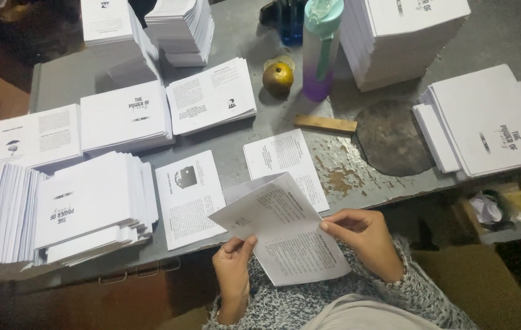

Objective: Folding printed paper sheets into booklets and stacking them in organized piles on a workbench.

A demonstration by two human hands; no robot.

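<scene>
I am holding a printed sheet (285,235) in both hands, just off the near edge of the table (358,177), over my lap. My left hand (233,269) is pinching its lower left edge, thumb closed on top; my right hand (364,235) is gripping the right edge, fingers curled onto the paper. The sheet is folding along a crease, its upper flap lifting toward the table.

I am judging it as light and limp, easy to crumple or smudge, so the edges near the crease are looking like the safest places to hold, with gentle pressure only.

Just beyond the sheet, two loose pages (285,162) are lying flat on the table. To the left, stacks of white booklets (89,208) are crowding the surface; more stacks (492,122) are sitting at the right and at the back. Near the middle back, a round yellow fruit (278,77) is sitting beside a purple bottle (320,55), with a small wooden block (325,124) in front of them.

The table is grey metal, its paint flaking into rust patches. The room around it is dim.
</scene>
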